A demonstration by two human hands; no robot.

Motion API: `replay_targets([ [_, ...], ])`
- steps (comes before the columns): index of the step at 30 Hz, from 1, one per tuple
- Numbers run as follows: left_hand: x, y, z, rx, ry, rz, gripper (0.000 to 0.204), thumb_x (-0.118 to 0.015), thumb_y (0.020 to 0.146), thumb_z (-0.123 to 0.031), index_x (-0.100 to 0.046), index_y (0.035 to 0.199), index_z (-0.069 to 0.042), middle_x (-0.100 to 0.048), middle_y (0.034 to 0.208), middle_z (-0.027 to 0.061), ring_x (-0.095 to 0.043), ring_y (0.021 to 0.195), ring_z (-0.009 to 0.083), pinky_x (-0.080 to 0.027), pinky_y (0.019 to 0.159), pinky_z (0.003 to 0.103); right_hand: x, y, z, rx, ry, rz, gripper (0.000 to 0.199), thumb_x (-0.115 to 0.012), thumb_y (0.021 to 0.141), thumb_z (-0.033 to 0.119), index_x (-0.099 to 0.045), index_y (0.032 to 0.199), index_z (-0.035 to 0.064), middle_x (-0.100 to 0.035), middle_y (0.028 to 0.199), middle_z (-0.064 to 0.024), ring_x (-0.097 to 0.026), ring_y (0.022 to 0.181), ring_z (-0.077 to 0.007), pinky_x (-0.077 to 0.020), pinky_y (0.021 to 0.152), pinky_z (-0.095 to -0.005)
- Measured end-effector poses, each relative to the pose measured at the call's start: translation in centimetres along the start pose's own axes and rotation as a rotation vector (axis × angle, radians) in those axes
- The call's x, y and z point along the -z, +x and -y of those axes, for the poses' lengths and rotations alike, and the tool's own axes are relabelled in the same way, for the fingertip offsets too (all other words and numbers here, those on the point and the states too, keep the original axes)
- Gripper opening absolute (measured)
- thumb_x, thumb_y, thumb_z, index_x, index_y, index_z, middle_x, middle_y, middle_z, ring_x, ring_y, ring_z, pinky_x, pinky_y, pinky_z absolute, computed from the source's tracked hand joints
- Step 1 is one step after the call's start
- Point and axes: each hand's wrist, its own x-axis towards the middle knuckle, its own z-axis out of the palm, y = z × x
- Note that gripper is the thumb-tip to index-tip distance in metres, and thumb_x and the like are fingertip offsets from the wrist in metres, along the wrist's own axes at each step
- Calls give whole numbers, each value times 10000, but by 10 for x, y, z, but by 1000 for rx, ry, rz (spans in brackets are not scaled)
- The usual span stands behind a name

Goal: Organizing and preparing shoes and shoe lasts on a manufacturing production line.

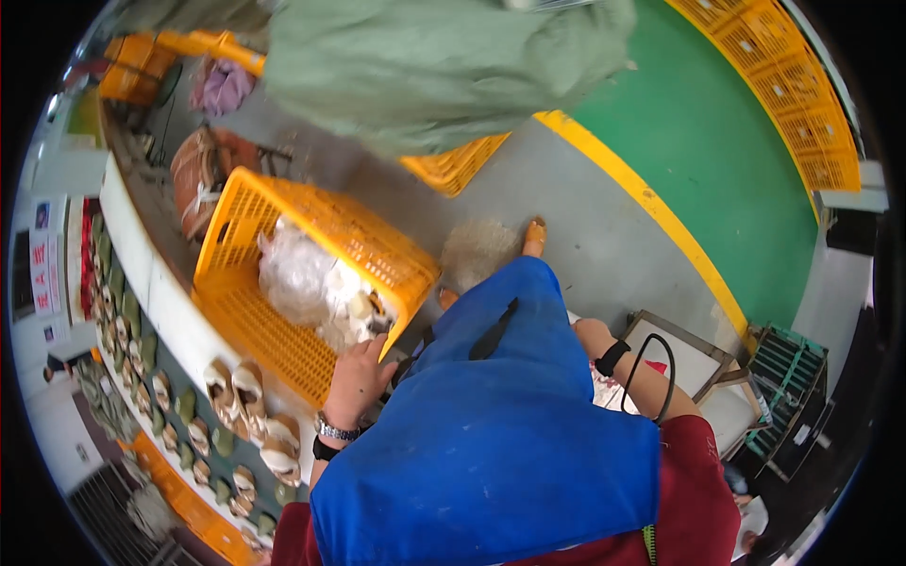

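My left hand [359, 377], with a metal watch on its wrist, is at the near corner of a yellow plastic crate [349, 231]. Its fingers are stretched out, and nothing shows in its grasp. Inside the tilted crate lie crumpled clear plastic bags [293, 269] and some small pale pieces [360, 307]. Beside my right hip is my right hand [595, 337], a black band round its wrist. Its fingers are hidden beyond the blue apron [500, 406], so their state does not show.
Sandals [247, 391] and green shoe forms stand along a conveyor [179, 349] at the left. A large green sack [444, 71] lies ahead over another yellow crate [458, 165]. At the right are a white-topped stand [675, 354] and a green rack [788, 387]. Stacked yellow crates [783, 90] line the far right.
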Motion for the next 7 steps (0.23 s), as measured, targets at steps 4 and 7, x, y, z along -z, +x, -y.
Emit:
replay_targets([
  [4, 3, 70, -55, -77, 68, 10, 466, -665, 756, -200, -515, 1168, -43, -599, 977, 175, -565, 908, 348, -458, 787, 423, 20, 10, -56, -145, 54, 47, 236, -544, 777, 269, -671, 806, 72, -647, 831, -192, -633, 807, -360, -509, 695, -438],
  [7, -1, 141, -108, -240, 137, -59, 505, -671, 750, -192, -501, 1204, -49, -595, 1012, 196, -564, 932, 351, -458, 812, 415, 44, 11, -118, -156, -72, -44, 208, -520, 790, 200, -692, 779, 84, -669, 805, -146, -658, 783, -327, -527, 680, -427],
])
